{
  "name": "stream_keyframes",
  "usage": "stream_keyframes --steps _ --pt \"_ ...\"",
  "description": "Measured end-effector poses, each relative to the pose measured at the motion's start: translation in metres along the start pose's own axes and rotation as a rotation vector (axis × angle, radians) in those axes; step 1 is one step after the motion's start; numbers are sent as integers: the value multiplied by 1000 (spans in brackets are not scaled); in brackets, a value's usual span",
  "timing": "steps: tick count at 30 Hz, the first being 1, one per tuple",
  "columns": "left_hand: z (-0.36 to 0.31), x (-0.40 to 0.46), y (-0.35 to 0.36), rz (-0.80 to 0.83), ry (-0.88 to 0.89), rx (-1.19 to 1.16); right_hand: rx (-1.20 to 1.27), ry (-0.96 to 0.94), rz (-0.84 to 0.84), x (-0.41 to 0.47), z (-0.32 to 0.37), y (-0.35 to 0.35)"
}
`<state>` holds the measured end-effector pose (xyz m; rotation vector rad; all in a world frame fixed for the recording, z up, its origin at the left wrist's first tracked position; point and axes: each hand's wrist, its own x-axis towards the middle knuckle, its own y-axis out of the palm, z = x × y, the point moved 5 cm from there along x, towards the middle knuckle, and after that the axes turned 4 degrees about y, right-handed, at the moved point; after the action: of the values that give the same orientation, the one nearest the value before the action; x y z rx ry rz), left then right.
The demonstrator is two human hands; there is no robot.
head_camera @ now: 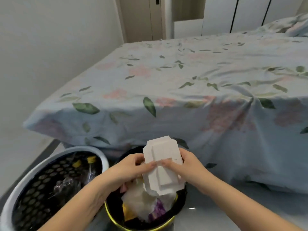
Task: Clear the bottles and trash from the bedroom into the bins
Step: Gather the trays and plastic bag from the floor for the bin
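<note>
both forearms come in from the bottom edge and meet over the yellow-rimmed bin [116,219], the nearest thing below me, already heaped with tissue and wrappers. my left hand [131,169] and right hand [186,165] hold the flattened white carton [162,164] between them, directly above that bin's mouth. its long axis runs away from me, far end tipped up toward the bed [183,84], near end hanging down almost onto the trash heap. the fingers of each hand are curled round a side edge, with fingertips [152,164] pressed on the top face near the middle. both hands sit level on either side, so neither is nearer. the mesh-lined bin [55,157] with the pale rim stands just to the left, holding what look like bottles with yellow caps. i judge the carton only needs to go straight down, near end first, though it may want a push into the full heap.
</note>
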<state>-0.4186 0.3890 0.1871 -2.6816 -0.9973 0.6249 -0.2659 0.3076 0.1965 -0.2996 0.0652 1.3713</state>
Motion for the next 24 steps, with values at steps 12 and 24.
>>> stream_keyframes --steps 12,24 --pt "84 54 -15 55 -274 666 -526 187 211 88 -92 62" --pt "81 57 2 51 -561 1021 -825 469 120 73 -99 66"
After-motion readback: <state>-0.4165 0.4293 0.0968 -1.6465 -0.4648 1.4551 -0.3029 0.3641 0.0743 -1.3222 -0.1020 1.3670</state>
